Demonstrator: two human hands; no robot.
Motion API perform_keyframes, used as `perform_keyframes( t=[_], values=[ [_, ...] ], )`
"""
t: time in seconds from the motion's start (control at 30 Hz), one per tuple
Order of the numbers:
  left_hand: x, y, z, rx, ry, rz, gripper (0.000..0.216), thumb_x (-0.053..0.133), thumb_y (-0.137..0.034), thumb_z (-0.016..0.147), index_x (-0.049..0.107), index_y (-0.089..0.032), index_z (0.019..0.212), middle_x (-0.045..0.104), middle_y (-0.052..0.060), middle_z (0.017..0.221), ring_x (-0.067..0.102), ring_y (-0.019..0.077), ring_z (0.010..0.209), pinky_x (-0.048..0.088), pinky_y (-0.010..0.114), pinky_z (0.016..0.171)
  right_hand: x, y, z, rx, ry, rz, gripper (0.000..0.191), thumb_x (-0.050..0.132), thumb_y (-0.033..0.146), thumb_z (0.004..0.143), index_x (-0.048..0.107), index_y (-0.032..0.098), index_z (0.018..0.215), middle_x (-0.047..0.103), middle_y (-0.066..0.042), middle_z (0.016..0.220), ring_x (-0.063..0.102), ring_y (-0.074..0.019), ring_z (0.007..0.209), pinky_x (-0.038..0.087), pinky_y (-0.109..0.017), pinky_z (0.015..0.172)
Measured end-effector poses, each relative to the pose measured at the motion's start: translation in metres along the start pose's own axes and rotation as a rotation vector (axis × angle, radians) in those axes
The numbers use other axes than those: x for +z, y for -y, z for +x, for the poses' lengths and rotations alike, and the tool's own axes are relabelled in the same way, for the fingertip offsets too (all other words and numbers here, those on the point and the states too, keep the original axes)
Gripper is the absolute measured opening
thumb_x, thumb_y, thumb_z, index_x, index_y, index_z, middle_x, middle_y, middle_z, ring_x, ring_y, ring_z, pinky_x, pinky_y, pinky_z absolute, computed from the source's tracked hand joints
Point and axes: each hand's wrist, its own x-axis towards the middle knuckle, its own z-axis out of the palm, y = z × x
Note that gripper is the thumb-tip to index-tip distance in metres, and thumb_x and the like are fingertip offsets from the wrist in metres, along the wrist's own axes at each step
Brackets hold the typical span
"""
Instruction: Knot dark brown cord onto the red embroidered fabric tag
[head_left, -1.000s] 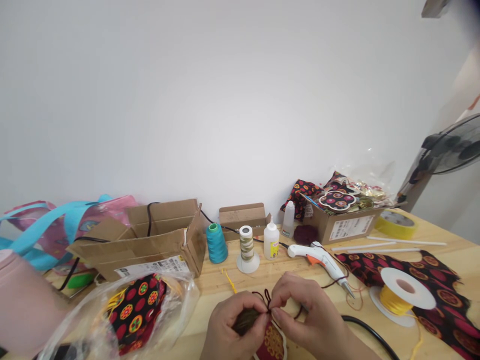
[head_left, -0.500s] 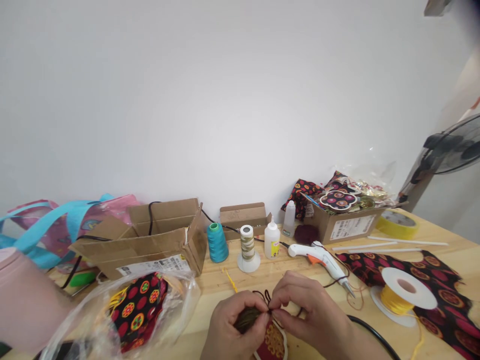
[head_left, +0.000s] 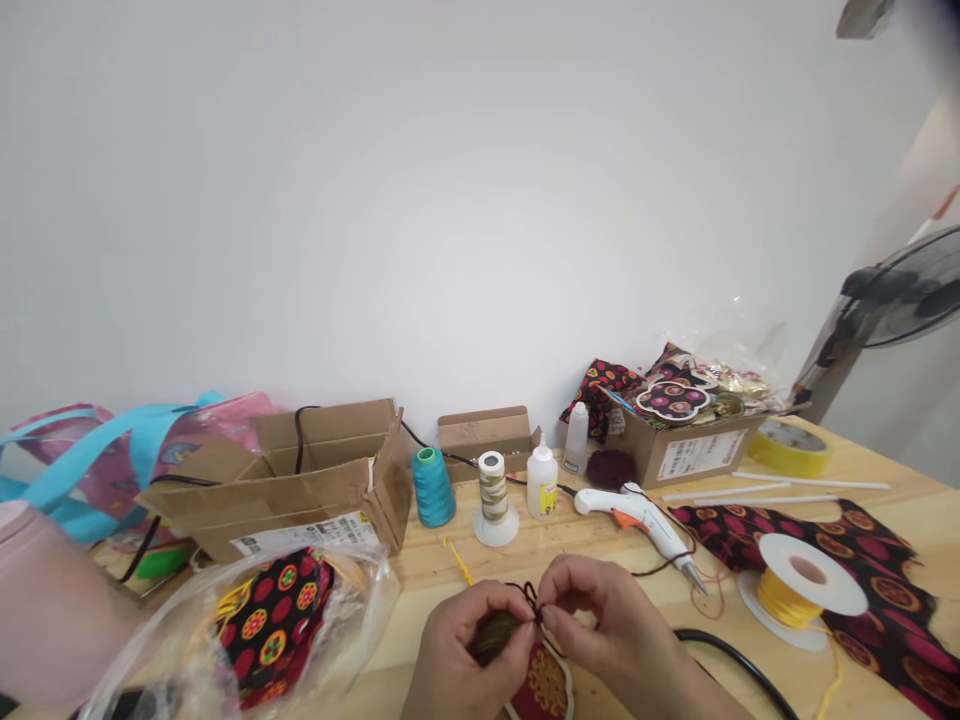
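Observation:
Low in the middle of the head view, my left hand is closed around an olive-brown bundle of thread, thumb and forefinger pinched at its right end. My right hand meets it there, its thumb and forefinger pinching a thin dark cord, whose loops stick up between the hands. Just below the fingertips lies a red ornament with a gold pattern and a pale edge, partly covered by my left hand. The exact spot where cord and thread meet is hidden by my fingers.
Behind the hands stand a teal thread cone, a variegated thread spool and a glue bottle. A white glue gun and a yellow cord spool lie right. Leftward are a plastic bag and a cardboard box.
The fingers of my right hand have shifted slightly at the cord. The left hand keeps its hold on the thread bundle, and the view has moved a little.

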Motion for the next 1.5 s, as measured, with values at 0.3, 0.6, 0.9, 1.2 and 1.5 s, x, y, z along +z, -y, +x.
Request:
perform_keyframes(
  t=[0.3,0.6,0.9,1.2,1.5],
  values=[
    [0.002,0.0,-0.001,-0.077,-0.069,-0.156,0.01,0.06,-0.024,0.064,0.06,-0.015,0.06,0.057,-0.001,0.054,0.048,0.0097,0.051,0.036,0.017,0.047,0.002,-0.001,0.001,-0.175,-0.103,-0.261,0.012,0.05,0.006,0.062,0.056,0.017,0.059,0.057,0.001,0.057,0.051,-0.0105,0.053,0.041,-0.02,0.05],
    [0.006,-0.009,0.0,-0.111,-0.131,-0.18,0.002,0.06,-0.013,0.055,0.058,-0.014,0.055,0.057,-0.003,0.05,0.049,0.0081,0.048,0.037,0.015,0.047,0.004,0.004,0.0,0.142,-0.041,0.139,0.011,0.056,0.023,0.066,0.054,0.016,0.059,0.05,0.003,0.051,0.045,-0.0089,0.048,0.035,-0.018,0.044],
    [0.006,-0.013,-0.001,-0.138,-0.118,-0.252,0.003,0.059,-0.011,0.054,0.057,-0.014,0.054,0.056,-0.004,0.047,0.047,0.0061,0.044,0.034,0.014,0.044,0.007,-0.007,0.003,0.285,0.04,0.592,0.026,0.069,0.035,0.061,0.055,0.013,0.061,0.051,0.005,0.049,0.043,-0.0049,0.045,0.033,-0.017,0.046],
    [0.007,-0.009,0.0,-0.141,-0.139,-0.218,0.002,0.059,-0.013,0.054,0.058,-0.014,0.055,0.057,-0.003,0.05,0.049,0.0076,0.048,0.037,0.015,0.046,0.009,-0.001,0.002,0.289,-0.018,0.537,0.03,0.07,0.039,0.058,0.055,0.013,0.059,0.048,0.005,0.049,0.041,-0.0052,0.045,0.031,-0.017,0.045],
    [0.007,-0.008,0.002,-0.165,-0.186,-0.245,0.002,0.059,-0.012,0.051,0.058,-0.013,0.053,0.055,-0.004,0.046,0.046,0.0066,0.045,0.034,0.015,0.044,0.009,-0.008,0.005,0.29,0.009,0.52,0.028,0.067,0.038,0.061,0.054,0.013,0.06,0.049,0.004,0.049,0.041,-0.0056,0.044,0.033,-0.018,0.045]
  ],
)
